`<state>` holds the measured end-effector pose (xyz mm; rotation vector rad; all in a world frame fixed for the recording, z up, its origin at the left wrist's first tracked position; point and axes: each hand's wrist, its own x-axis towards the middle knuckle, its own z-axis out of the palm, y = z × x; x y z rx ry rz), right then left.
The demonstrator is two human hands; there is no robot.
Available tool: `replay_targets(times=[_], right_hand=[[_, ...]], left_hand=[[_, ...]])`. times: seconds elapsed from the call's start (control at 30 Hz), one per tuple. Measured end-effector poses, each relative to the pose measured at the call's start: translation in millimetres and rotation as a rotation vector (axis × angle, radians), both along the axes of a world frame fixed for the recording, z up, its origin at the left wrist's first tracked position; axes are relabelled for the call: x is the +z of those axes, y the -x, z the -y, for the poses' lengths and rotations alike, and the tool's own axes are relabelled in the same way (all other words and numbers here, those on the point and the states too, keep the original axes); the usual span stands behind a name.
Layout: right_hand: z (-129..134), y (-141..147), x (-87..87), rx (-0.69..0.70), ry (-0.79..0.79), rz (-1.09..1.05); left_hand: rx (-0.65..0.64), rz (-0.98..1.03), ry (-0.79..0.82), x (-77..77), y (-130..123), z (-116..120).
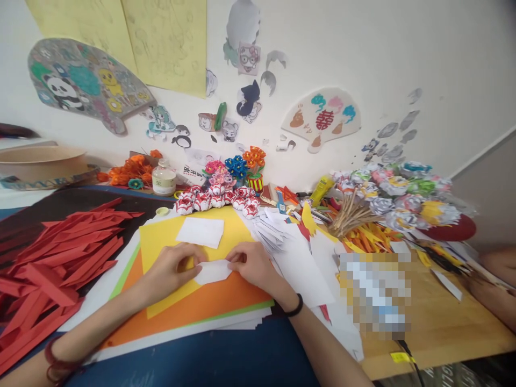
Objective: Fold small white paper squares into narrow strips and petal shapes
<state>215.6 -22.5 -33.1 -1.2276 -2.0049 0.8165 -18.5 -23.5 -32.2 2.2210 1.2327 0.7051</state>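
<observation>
A small piece of white paper (213,272) with angled corners is stretched between my two hands. My left hand (180,263) pinches its left end between thumb and fingers. At the other end, my right hand (252,262) grips the paper's right corner the same way. Just beyond lies a second white paper rectangle (200,231), flat on a yellow sheet (161,236). Under the yellow sheet are an orange sheet (169,317), a green one and several white ones, fanned out in a stack.
Folded red paper strips (60,269) heap up on the left. Behind the stack stand red-and-white paper flowers (217,199) and a bottle (163,178). To the right are loose white sheets (302,269), thin sticks (352,215), a paper bouquet (399,193) and another person's arm (489,290).
</observation>
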Motion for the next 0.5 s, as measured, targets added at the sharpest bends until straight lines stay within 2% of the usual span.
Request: replay_targets(times=[0.2,0.37,0.5], right_hand=[[-1.7,-3.6,1.4,0.045,-0.063,0.063],[0.0,-3.6,2.3,0.015,-0.145,0.172],[0.2,-2.3,-0.5,0.021,-0.197,0.156]], left_hand=[[0.059,-0.029,0.0,1.1,-0.4,2.1],[0.087,-0.031,0.016,1.5,-1.0,2.5],[0.065,-0.043,-0.021,0.6,-1.5,2.3]])
